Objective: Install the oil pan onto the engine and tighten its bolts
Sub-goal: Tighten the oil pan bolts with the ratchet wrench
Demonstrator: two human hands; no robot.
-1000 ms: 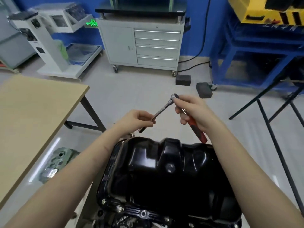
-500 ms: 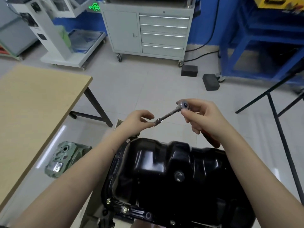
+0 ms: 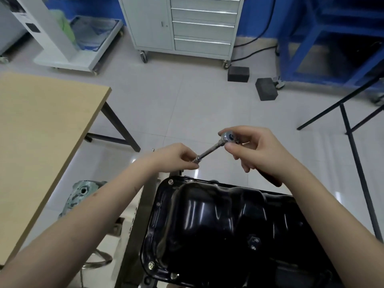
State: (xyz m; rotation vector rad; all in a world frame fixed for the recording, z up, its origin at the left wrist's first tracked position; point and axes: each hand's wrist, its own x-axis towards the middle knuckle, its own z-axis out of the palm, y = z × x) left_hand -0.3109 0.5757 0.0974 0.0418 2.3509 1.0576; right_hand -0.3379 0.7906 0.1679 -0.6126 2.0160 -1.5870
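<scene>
A glossy black oil pan (image 3: 218,225) lies bottom-up on the engine, filling the lower middle of the view, with bolts (image 3: 151,265) showing along its flange. Above its far edge I hold a ratchet wrench (image 3: 227,138) with a steel extension bar (image 3: 208,151). My right hand (image 3: 255,148) grips the ratchet near its round head; the dark red handle pokes out below my wrist. My left hand (image 3: 178,155) pinches the lower tip of the extension bar between thumb and fingers. The socket end is hidden by those fingers.
A wooden table (image 3: 37,138) stands at the left. A grey-green engine part (image 3: 83,194) lies on the floor beneath my left forearm. A grey drawer cabinet (image 3: 187,23) stands at the back, two black blocks (image 3: 266,89) lie on the floor, and black stand legs (image 3: 353,146) run along the right.
The view has tilted down and closer, so the oil pan fills more of the frame. Both hands stay on the ratchet and extension, with the bar now lying flatter.
</scene>
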